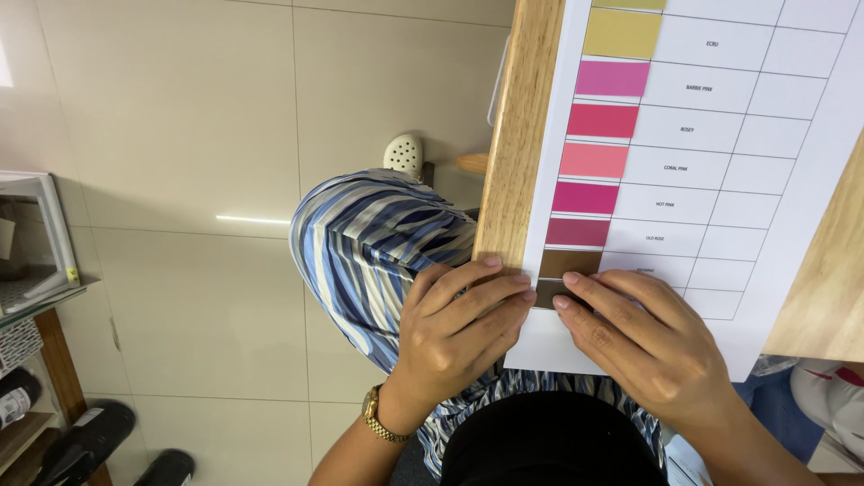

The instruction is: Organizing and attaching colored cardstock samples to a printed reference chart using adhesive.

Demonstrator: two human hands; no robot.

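Note:
A white paper chart point(720, 135) lies on a wooden table point(522, 117), with a column of colour swatches running from yellow through pinks to a brown swatch point(571, 262). At the column's near end sits a small dark grey-brown swatch point(547, 293). My left hand point(459, 333), with a gold watch on its wrist, curls over the table edge and its fingertips rest on that swatch. My right hand point(648, 346) lies flat on the paper, with its index and middle fingertips on the swatch's other side. Most of the swatch is hidden by my fingers.
Below the table edge is my lap in blue-and-white striped fabric point(369, 243) and a white perforated shoe point(404, 155) on a beige tiled floor point(180, 135). A shelf unit point(36, 270) and dark sandals point(85, 441) stand at the left.

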